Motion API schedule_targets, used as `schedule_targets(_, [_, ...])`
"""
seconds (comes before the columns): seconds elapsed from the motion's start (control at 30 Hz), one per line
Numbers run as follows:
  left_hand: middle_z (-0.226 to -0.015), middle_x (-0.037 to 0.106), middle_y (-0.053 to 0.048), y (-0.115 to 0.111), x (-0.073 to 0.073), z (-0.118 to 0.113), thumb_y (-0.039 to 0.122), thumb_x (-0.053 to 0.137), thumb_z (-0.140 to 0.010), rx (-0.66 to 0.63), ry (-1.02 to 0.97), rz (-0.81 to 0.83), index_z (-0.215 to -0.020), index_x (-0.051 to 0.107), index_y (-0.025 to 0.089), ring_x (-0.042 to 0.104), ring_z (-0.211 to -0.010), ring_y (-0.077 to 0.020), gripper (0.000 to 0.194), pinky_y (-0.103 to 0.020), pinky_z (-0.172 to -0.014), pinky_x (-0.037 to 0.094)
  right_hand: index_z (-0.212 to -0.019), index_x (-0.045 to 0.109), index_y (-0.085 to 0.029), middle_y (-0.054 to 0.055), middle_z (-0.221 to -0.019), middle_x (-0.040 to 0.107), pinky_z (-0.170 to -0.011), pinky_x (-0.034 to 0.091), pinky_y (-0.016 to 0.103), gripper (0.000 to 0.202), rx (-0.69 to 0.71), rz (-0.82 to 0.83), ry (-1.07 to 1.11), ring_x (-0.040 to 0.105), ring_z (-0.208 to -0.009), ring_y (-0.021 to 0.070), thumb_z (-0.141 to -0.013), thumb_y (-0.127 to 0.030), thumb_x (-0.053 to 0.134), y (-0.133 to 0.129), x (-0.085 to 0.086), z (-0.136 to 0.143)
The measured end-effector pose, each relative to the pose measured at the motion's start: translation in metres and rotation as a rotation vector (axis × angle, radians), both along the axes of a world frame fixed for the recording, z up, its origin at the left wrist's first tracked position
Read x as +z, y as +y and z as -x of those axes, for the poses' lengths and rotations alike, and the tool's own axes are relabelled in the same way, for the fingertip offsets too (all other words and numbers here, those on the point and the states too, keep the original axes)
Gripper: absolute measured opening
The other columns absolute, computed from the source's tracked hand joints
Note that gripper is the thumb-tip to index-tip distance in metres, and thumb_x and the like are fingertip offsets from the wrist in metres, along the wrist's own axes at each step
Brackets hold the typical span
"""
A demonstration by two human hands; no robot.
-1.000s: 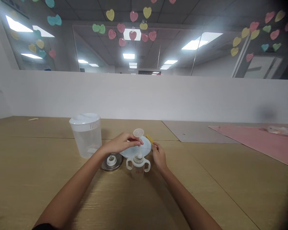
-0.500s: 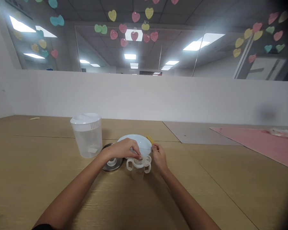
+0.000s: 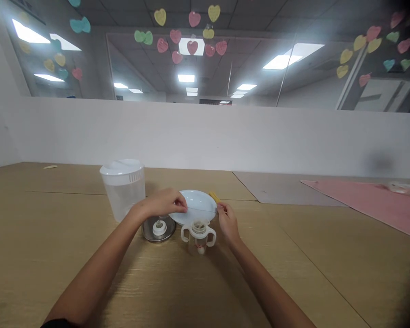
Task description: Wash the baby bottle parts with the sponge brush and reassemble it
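Note:
My left hand (image 3: pixel 169 202) is above the left side of a white plate (image 3: pixel 200 198), its fingers pinched; what they hold, if anything, I cannot make out. A thin line crosses the plate between both hands. My right hand (image 3: pixel 227 219) is closed at the plate's right edge, gripping a slim yellow stick-like thing (image 3: pixel 214 197) whose end pokes out past the fingers. In front stands a clear baby bottle (image 3: pixel 195 243) with two white handles, uncapped, something white inside near its bottom. Left of it, a white bottle collar with a teat (image 3: pixel 159 227) rests on a round metal lid (image 3: pixel 150 235).
A tall translucent bucket (image 3: pixel 123 193) with a white top stands behind my left forearm. At the right lie a grey mat (image 3: pixel 283 191) and a pink cloth (image 3: pixel 369 202). A low white wall (image 3: pixel 205 136) runs along the table's back.
My left hand has lifted off the bottle's mouth and moved left and up, over the plate. The bottle's mouth is now uncovered. My right hand stays almost still.

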State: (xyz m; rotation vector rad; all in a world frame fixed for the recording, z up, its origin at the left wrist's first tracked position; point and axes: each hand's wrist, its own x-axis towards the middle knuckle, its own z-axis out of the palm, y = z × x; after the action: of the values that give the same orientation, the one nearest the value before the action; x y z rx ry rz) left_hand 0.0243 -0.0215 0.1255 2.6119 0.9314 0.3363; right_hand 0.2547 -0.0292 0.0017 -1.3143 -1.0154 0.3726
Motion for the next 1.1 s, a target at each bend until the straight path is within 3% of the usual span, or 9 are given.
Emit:
schedule_targets(0.2, [-0.058, 0.064, -0.006, 0.012, -0.007, 0.016, 0.018, 0.067, -0.057, 0.458, 0.412, 0.076, -0.053, 0.061, 0.013, 0.058, -0.056, -0.0178, 0.009, -0.025, -0.052, 0.041, -0.078, 0.062, -0.019, 0.003, -0.075, 0.060, -0.071, 0.042, 0.033, 0.029, 0.019, 0.002, 0.002, 0.054, -0.077, 0.0208, -0.070, -0.044, 0.050, -0.002, 0.004, -0.001])
schedule_targets(0.43, [-0.050, 0.060, -0.004, 0.024, -0.028, 0.004, 0.013, 0.068, -0.054, 0.524, 0.517, 0.261, -0.046, 0.054, 0.013, 0.056, -0.047, -0.0159, 0.016, -0.026, -0.051, 0.047, -0.076, 0.061, -0.018, 0.003, -0.073, 0.061, -0.067, 0.042, 0.030, 0.024, 0.023, -0.029, 0.006, 0.053, -0.076, 0.0201, -0.072, -0.040, 0.051, -0.003, 0.005, -0.001])
schedule_targets(0.5, [-0.052, 0.061, -0.005, 0.025, -0.028, 0.006, 0.010, 0.067, -0.054, 0.524, 0.534, 0.254, -0.047, 0.055, 0.013, 0.056, -0.049, -0.0160, 0.014, -0.026, -0.051, 0.046, -0.079, 0.061, -0.017, 0.005, -0.076, 0.062, -0.069, 0.043, 0.031, 0.024, 0.013, -0.013, -0.021, 0.054, -0.078, 0.0205, -0.074, -0.038, 0.050, -0.005, 0.007, 0.000])
schedule_targets(0.6, [-0.062, 0.065, -0.008, 0.018, -0.015, 0.013, 0.008, 0.062, -0.056, 0.519, 0.519, 0.141, -0.056, 0.059, 0.012, 0.059, -0.058, -0.0185, 0.005, -0.026, -0.054, 0.043, -0.085, 0.060, -0.016, 0.007, -0.085, 0.061, -0.074, 0.043, 0.034, 0.026, -0.054, -0.062, -0.129, 0.054, -0.084, 0.0214, -0.079, -0.038, 0.047, -0.015, 0.017, 0.003])
schedule_targets(0.7, [-0.082, 0.066, -0.009, -0.003, 0.006, 0.020, 0.013, 0.053, -0.069, 0.512, 0.408, -0.065, -0.075, 0.062, 0.015, 0.059, -0.072, -0.0199, 0.011, -0.026, -0.058, 0.040, -0.093, 0.058, -0.017, 0.009, -0.094, 0.060, -0.078, 0.042, 0.037, 0.026, -0.168, -0.250, -0.339, 0.053, -0.090, 0.0219, -0.086, -0.036, 0.042, -0.035, 0.034, 0.011])
schedule_targets(0.77, [-0.080, 0.065, -0.008, -0.024, 0.018, 0.019, 0.019, 0.047, -0.077, 0.436, 0.224, -0.263, -0.080, 0.061, 0.016, 0.059, -0.070, -0.0186, 0.014, -0.026, -0.058, 0.037, -0.097, 0.057, -0.019, 0.008, -0.095, 0.060, -0.080, 0.041, 0.038, 0.022, -0.203, -0.426, -0.495, 0.054, -0.091, 0.0209, -0.088, -0.030, 0.040, -0.050, 0.044, 0.019])
schedule_targets(0.83, [-0.081, 0.065, -0.005, -0.047, 0.025, 0.012, 0.025, 0.045, -0.083, 0.310, 0.086, -0.341, -0.088, 0.059, 0.018, 0.059, -0.071, -0.0178, 0.017, -0.025, -0.060, 0.037, -0.107, 0.054, -0.019, 0.009, -0.100, 0.061, -0.081, 0.041, 0.039, 0.024, -0.153, -0.605, -0.716, 0.055, -0.095, 0.0223, -0.087, -0.028, 0.044, -0.063, 0.050, 0.028])
schedule_targets(0.93, [-0.080, 0.064, -0.003, -0.077, 0.025, -0.004, 0.032, 0.040, -0.088, 0.170, 0.012, -0.350, -0.096, 0.055, 0.021, 0.058, -0.067, -0.0173, 0.020, -0.025, -0.057, 0.036, -0.126, 0.042, -0.016, 0.014, -0.110, 0.059, -0.084, 0.043, 0.044, 0.050, -0.021, -0.751, -0.948, 0.054, -0.105, 0.0281, -0.082, -0.038, 0.053, -0.073, 0.050, 0.038])
schedule_targets(1.1, [-0.077, 0.063, -0.002, -0.092, 0.023, -0.015, 0.034, 0.038, -0.091, 0.048, -0.040, -0.295, -0.091, 0.056, 0.021, 0.058, -0.067, -0.0162, 0.022, -0.024, -0.057, 0.036, -0.134, 0.032, -0.015, 0.015, -0.107, 0.059, -0.080, 0.051, 0.040, 0.055, 0.051, -0.798, -0.906, 0.058, -0.102, 0.0252, -0.086, -0.032, 0.052, -0.069, 0.039, 0.041])
